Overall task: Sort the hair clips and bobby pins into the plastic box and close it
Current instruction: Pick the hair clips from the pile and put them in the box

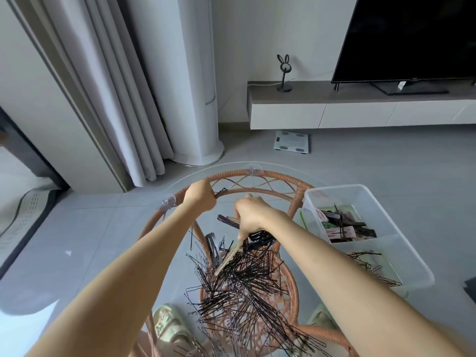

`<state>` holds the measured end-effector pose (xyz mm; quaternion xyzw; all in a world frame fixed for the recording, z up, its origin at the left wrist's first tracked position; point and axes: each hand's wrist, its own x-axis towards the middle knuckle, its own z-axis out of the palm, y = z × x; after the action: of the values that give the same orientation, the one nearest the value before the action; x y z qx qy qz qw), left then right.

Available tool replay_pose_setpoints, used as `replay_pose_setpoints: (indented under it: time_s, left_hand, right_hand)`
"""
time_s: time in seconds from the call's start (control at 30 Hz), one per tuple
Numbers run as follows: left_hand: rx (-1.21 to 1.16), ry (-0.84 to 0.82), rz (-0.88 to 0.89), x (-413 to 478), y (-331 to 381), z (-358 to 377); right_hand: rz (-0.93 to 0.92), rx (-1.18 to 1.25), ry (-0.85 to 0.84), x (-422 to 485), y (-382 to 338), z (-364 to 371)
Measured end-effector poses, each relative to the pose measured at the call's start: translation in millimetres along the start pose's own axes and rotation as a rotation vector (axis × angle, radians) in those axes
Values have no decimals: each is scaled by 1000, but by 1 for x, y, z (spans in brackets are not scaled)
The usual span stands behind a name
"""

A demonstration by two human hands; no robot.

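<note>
Hair clips [260,237] filled my right hand [251,215]: its fingers were curled round a bunch of them, dark ones jutting out to the left and a beige clip [229,256] hanging down over the heap. My left hand [199,195] was clenched at the far edge of the table, gripping what looked like a dark clip [221,192], though I could not make it out for sure.

Under the right hand lay the bobby pins [239,287], a big tangled heap on the glass table [257,173], with a grey snap clip [212,247] at its left side. I judged the pins light, thin, springy and slippery on glass, likely to snag one another. They would be better pinched in small bundles at the middle than picked singly. The clips looked stiff and light, easy to take by their flat bodies.

The plastic box [373,188] stood open at the right of the table, just beside the heap, with clips in its far compartment and pins in the near one. I saw no lid. Nothing stood between hand and box.
</note>
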<state>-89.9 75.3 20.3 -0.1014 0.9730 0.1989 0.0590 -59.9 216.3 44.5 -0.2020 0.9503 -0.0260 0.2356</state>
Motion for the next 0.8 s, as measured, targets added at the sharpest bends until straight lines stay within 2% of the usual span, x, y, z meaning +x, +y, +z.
replay_pose_setpoints:
  time_s: [0.2, 0.53, 0.73, 0.8]
  left_hand:
    - [-126, 158, 6, -32, -11, -12]
    - [-252, 228, 111, -74, 0, -47]
    - [-638, 131, 137, -85, 47, -53]
    - [-753, 73, 146, -87, 71, -49]
  right_hand:
    - [66, 182, 142, -4, -13, 11]
    - [47, 478, 359, -19, -3, 22]
    - [157, 955, 650, -56, 40, -8]
    - [173, 1041, 749, -76, 68, -19]
